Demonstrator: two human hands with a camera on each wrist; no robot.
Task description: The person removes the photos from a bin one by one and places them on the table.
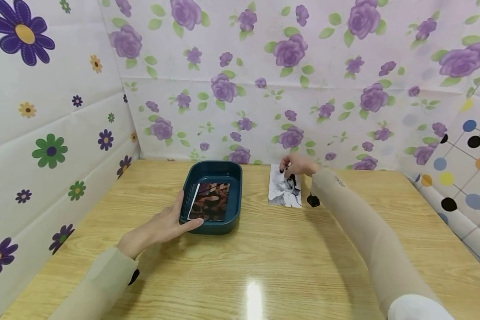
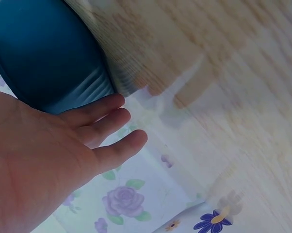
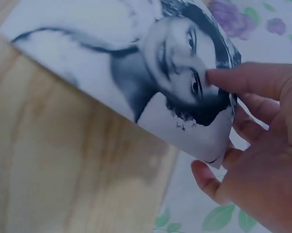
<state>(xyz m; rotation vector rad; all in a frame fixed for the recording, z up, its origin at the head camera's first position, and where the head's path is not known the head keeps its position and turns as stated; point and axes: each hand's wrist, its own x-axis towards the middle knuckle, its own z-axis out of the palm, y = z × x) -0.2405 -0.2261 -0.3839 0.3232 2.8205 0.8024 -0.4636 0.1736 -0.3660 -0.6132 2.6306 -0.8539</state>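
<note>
In the head view my left hand [image 1: 162, 223] rests against the left side of a dark teal plastic basin [image 1: 234, 213]. Its thumb reaches across the near rim, and the fingers lie nearly straight along the outer wall, as the left wrist view shows. A dark reddish photo print [image 1: 211, 202] with a white edge lies in the basin. To the right, my right hand [image 1: 298, 166] pinches the far edge of a black-and-white portrait photo [image 1: 284, 193]. In the right wrist view the thumb presses on the printed face, with the other fingers behind the sheet.
The wood-grain table [image 1: 248, 266] ends at the back against a flower-printed cloth [image 1: 260, 129]. More patterned cloth hangs at both sides. A small black object [image 1: 313, 201] hangs at the right sleeve's cuff, just right of the portrait photo.
</note>
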